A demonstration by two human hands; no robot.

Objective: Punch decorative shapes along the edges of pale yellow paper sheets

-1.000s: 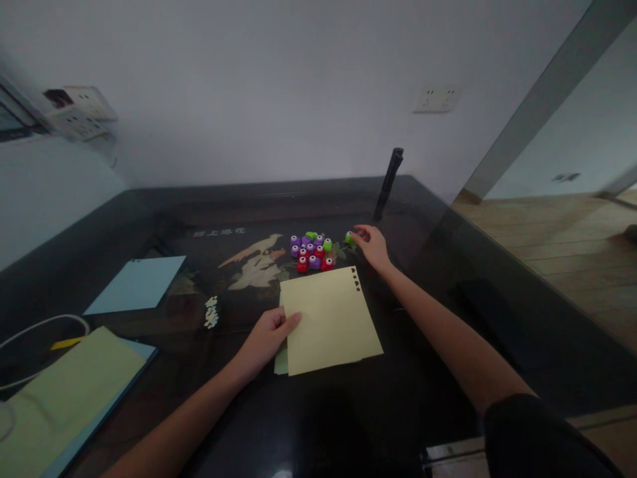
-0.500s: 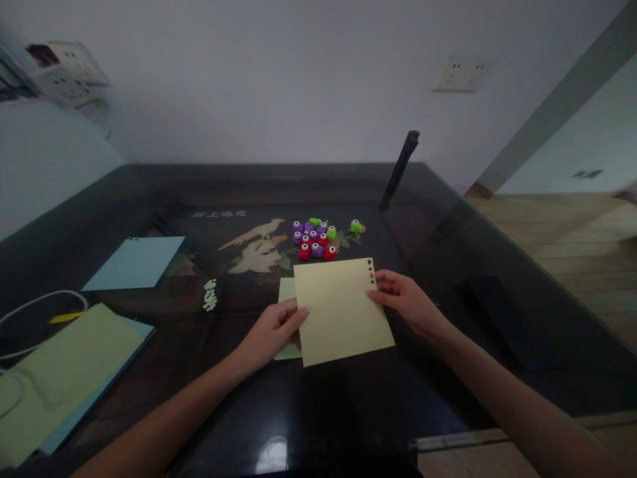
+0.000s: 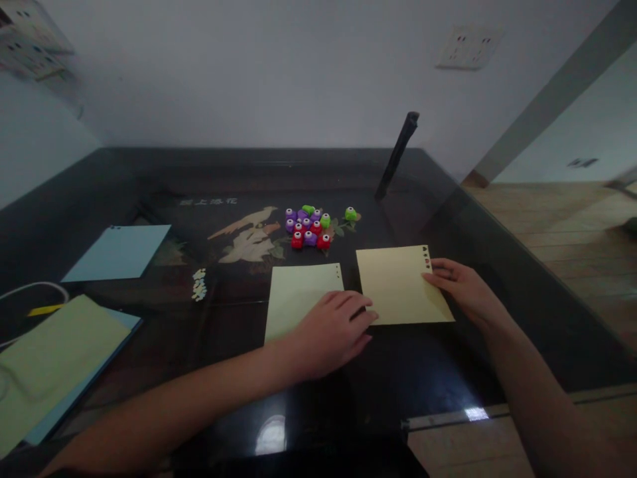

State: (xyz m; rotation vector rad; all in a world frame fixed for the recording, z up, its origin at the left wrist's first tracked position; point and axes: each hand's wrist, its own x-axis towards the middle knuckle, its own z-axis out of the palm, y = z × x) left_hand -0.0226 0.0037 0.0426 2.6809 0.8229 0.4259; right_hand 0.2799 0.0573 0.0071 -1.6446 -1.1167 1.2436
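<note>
A pale yellow sheet of paper (image 3: 401, 289) with small punched shapes in its upper right corner is held low over the dark table. My right hand (image 3: 460, 287) pinches its right edge, thumb on top, just below the holes. At the sheet's lower left corner, the thumb and fingertips of my left hand (image 3: 338, 328) close on the paper. Partly hidden under my left hand and forearm lies a pale green sheet (image 3: 301, 292), also with small holes at its upper right corner.
Purple, red and green eye-topped mini punches (image 3: 306, 229) cluster behind the sheets. Small paper cutouts (image 3: 199, 285) lie left, near a blue sheet (image 3: 122, 251). Yellow-green paper (image 3: 54, 365) and a white cable (image 3: 42, 285) are at far left. A black post (image 3: 398, 156) rises behind.
Both hands have carried the yellow sheet right, off the green sheet, which now shows more. My left hand has crossed over the green sheet. The view has shifted slightly.
</note>
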